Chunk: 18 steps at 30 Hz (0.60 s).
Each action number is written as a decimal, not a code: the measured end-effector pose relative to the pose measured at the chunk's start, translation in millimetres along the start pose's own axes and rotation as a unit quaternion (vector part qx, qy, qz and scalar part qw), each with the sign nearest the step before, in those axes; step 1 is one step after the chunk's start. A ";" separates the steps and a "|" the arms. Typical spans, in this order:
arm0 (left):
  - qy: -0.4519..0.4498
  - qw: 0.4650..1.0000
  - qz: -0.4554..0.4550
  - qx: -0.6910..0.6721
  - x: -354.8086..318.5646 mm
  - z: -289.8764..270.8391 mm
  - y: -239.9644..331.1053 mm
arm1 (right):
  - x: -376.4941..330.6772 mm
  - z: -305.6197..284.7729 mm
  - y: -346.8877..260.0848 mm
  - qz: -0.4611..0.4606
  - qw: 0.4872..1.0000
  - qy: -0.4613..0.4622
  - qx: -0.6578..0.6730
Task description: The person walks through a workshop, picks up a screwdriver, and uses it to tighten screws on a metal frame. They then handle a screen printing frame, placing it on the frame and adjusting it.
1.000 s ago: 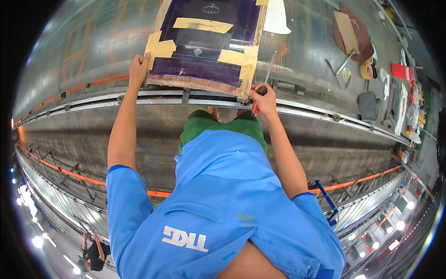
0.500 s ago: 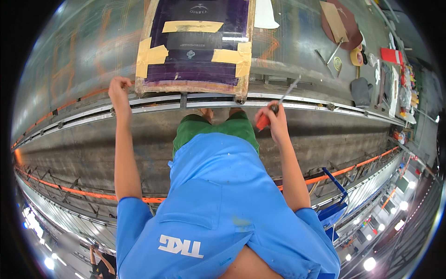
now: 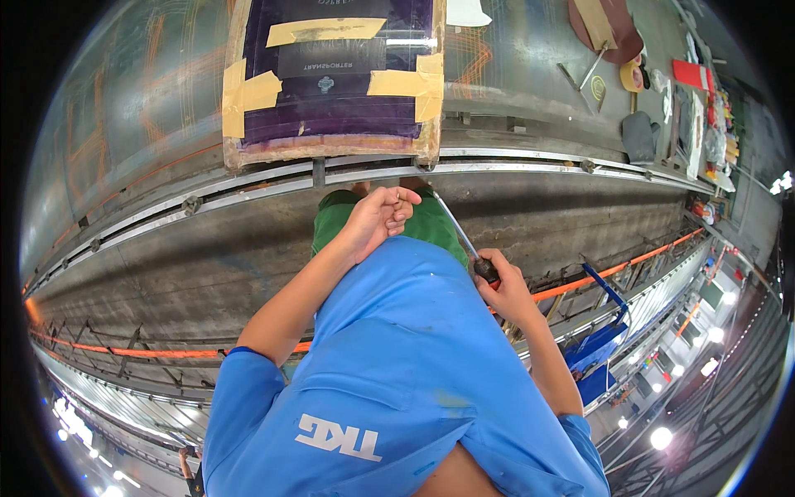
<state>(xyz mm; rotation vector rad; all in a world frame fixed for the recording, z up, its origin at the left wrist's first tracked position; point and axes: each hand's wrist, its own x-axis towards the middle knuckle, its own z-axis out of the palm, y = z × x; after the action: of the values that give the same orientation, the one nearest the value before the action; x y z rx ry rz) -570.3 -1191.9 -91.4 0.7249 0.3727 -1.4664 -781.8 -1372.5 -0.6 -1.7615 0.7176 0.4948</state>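
Observation:
My right hand (image 3: 503,286) is wrapped round the dark handle of a screwdriver (image 3: 456,222), at the right side of my blue shirt. The long metal shaft slants up and left toward the rail, its tip near the corner of the screen-printing frame (image 3: 331,153). In front of my belly, over the green shorts, my left hand (image 3: 381,219) has its fingers curled in, the index finger pointing right. Whatever it may hold is hidden. Beyond both hands lies the frame, with purple mesh and strips of tan tape, touching neither hand.
A double metal rail (image 3: 530,157) runs along the table's near edge. On the table at right lie a maroon disc (image 3: 625,37), a tape roll (image 3: 631,76), a dark grey glove-like piece (image 3: 639,137) and a red item (image 3: 689,73). An orange bar (image 3: 613,269) passes behind me.
My left hand has come from the frame's left corner to in front of my belly. The right hand has drawn back toward me, and the screwdriver's shaft now slants left instead of right.

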 end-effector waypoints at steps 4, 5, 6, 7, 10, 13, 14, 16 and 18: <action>0.009 0.999 0.006 0.032 8.7 9.2 2.1 | -7.3 -2.8 -0.9 0.015 1.000 0.005 -0.024; 0.009 0.999 0.007 0.034 10.3 11.9 2.7 | -8.5 -3.3 -1.8 0.019 0.999 0.003 -0.032; 0.009 0.999 0.008 0.035 11.7 12.8 3.3 | -9.2 -3.5 -5.4 0.012 0.999 0.007 -0.035; 0.018 0.999 0.009 0.030 14.4 9.6 0.6 | -10.3 -3.7 -10.2 0.006 0.999 0.011 -0.038; 0.041 0.999 0.004 0.014 23.2 -3.1 -10.1 | -11.5 -2.5 -15.8 -0.028 0.998 0.023 -0.046; 0.031 0.999 -0.016 0.004 26.0 -6.7 -13.6 | -12.4 -0.9 -17.7 -0.041 0.997 0.029 -0.063; 0.016 1.000 -0.027 0.001 25.4 -4.4 -11.7 | -12.7 0.0 -18.3 -0.040 0.996 0.030 -0.069; -0.003 0.999 -0.042 -0.015 25.4 -4.9 -12.3 | -13.8 2.6 -19.3 -0.035 0.996 0.045 -0.072; -0.011 0.998 -0.053 -0.041 25.7 -8.3 -15.6 | -14.8 4.5 -20.4 -0.038 0.994 0.062 -0.078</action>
<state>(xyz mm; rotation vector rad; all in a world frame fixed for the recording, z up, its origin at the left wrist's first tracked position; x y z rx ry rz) -581.3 -1205.3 -117.3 0.6304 0.4568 -1.5478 -778.4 -1360.8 21.9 -1.9727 0.7107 0.4023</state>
